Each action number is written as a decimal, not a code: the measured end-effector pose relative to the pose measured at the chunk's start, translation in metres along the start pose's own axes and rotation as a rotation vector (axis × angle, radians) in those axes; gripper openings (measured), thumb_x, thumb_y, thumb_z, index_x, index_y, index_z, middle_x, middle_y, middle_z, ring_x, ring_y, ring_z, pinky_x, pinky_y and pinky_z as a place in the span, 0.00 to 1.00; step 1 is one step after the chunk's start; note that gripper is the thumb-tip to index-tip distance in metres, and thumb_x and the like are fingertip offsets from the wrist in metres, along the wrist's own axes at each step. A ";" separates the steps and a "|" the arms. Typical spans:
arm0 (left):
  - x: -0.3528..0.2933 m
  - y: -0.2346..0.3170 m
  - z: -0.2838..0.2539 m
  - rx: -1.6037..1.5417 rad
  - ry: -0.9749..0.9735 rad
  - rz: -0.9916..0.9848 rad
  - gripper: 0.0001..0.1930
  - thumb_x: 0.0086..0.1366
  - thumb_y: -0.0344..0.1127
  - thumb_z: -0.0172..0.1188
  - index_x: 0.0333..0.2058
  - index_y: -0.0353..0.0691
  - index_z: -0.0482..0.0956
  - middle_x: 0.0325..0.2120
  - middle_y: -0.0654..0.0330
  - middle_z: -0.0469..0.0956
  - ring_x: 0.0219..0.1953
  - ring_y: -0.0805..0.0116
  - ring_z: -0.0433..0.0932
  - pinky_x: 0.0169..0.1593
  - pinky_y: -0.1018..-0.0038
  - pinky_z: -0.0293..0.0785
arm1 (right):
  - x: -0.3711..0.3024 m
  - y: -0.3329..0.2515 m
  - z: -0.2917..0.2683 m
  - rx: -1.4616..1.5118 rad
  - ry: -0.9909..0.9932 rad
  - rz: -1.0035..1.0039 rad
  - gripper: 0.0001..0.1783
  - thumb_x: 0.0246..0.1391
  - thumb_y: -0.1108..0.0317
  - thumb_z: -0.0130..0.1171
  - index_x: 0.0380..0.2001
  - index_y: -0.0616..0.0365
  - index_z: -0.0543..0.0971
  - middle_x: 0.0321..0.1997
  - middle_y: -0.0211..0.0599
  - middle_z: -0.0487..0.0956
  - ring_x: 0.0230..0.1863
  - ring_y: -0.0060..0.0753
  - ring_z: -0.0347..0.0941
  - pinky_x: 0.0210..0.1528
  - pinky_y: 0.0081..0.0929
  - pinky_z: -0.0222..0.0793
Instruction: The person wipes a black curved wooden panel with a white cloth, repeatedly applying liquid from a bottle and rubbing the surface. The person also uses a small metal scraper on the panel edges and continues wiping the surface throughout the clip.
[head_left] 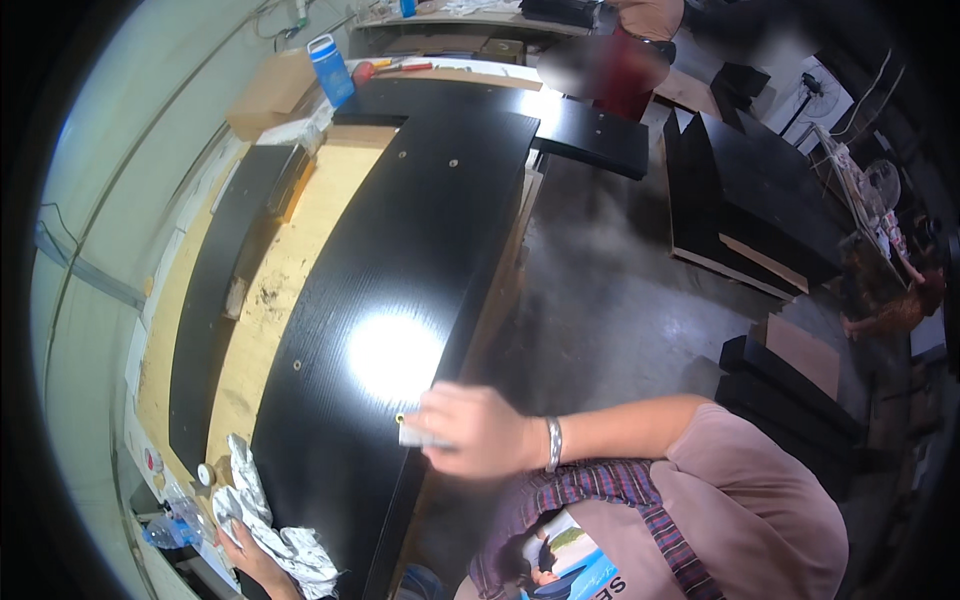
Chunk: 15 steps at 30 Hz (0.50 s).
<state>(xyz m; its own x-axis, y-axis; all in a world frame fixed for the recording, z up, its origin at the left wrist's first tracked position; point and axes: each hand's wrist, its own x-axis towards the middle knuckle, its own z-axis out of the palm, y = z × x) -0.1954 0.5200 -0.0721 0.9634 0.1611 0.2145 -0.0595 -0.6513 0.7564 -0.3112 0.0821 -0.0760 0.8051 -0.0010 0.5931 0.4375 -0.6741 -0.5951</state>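
Your right hand (pixel 485 432) pinches a pale block (pixel 420 437) at the black panel (pixel 400 250); your left hand (pixel 258 562) grips cloth (pixel 300 556). Looks underway; amount left unclear.

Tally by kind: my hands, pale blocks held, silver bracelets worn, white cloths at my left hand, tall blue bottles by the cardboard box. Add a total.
Hands: 2 (left, right)
Pale block: 1
Silver bracelet: 1
White cloth: 1
Tall blue bottle: 1
Total: 6
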 end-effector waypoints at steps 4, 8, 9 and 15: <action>-0.004 -0.015 -0.011 0.005 0.057 0.022 0.23 0.76 0.39 0.54 0.59 0.24 0.70 0.53 0.46 0.75 0.53 0.61 0.74 0.59 0.68 0.68 | 0.030 0.029 -0.034 -0.127 0.202 0.021 0.16 0.38 0.72 0.65 0.37 0.56 0.84 0.32 0.40 0.78 0.35 0.44 0.76 0.37 0.38 0.76; -0.005 0.012 -0.002 -0.070 0.002 0.048 0.18 0.76 0.37 0.54 0.54 0.25 0.75 0.44 0.54 0.79 0.45 0.66 0.75 0.53 0.69 0.71 | 0.032 0.057 -0.041 -0.238 0.279 0.196 0.13 0.45 0.78 0.65 0.38 0.66 0.81 0.31 0.40 0.74 0.29 0.36 0.74 0.34 0.29 0.71; -0.004 0.013 -0.001 -0.075 -0.016 0.070 0.18 0.75 0.37 0.55 0.53 0.26 0.75 0.43 0.54 0.80 0.44 0.65 0.76 0.51 0.69 0.71 | 0.028 0.053 -0.035 -0.203 0.284 0.227 0.13 0.44 0.76 0.65 0.36 0.64 0.81 0.32 0.41 0.75 0.32 0.41 0.75 0.36 0.33 0.72; 0.007 0.011 -0.023 0.033 -0.134 0.298 0.15 0.73 0.39 0.56 0.46 0.30 0.79 0.35 0.49 0.81 0.39 0.57 0.79 0.47 0.65 0.73 | -0.003 -0.038 0.032 -0.123 0.173 0.139 0.13 0.42 0.75 0.65 0.35 0.64 0.81 0.32 0.41 0.75 0.33 0.45 0.76 0.36 0.37 0.73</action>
<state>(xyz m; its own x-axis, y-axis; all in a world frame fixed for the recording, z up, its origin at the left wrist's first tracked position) -0.1953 0.5304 -0.0480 0.9308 -0.1377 0.3386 -0.3377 -0.6789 0.6520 -0.3179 0.1316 -0.0724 0.7689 -0.2196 0.6005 0.2669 -0.7432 -0.6136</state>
